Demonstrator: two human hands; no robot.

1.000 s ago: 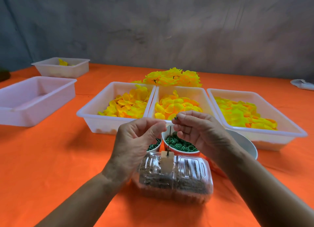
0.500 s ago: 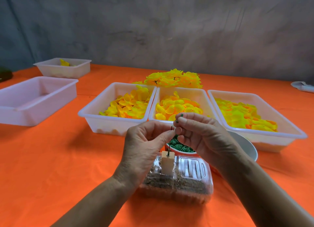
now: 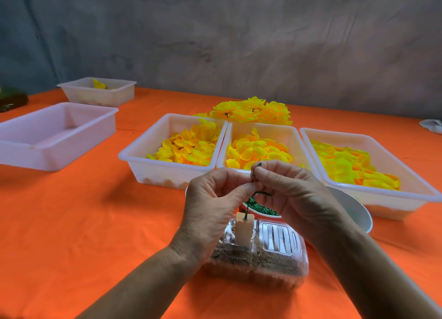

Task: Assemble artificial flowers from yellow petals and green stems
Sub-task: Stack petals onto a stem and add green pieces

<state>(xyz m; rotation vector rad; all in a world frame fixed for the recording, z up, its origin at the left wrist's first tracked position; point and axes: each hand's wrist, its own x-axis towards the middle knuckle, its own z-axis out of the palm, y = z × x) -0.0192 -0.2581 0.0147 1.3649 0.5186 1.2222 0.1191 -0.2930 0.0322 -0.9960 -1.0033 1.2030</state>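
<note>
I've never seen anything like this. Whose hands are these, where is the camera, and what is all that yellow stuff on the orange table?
No machine here: a person wears a camera on the head, looking down at their own hands. The left hand and right hand pinch a thin green stem that stands in a small block on a clear box. Behind them, three white trays hold loose yellow petals. Finished yellow flowers lie farther back. A cup of green rings sits beneath the hands.

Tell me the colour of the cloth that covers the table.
Orange; the tablecloth shows plainly in the head view.
</note>
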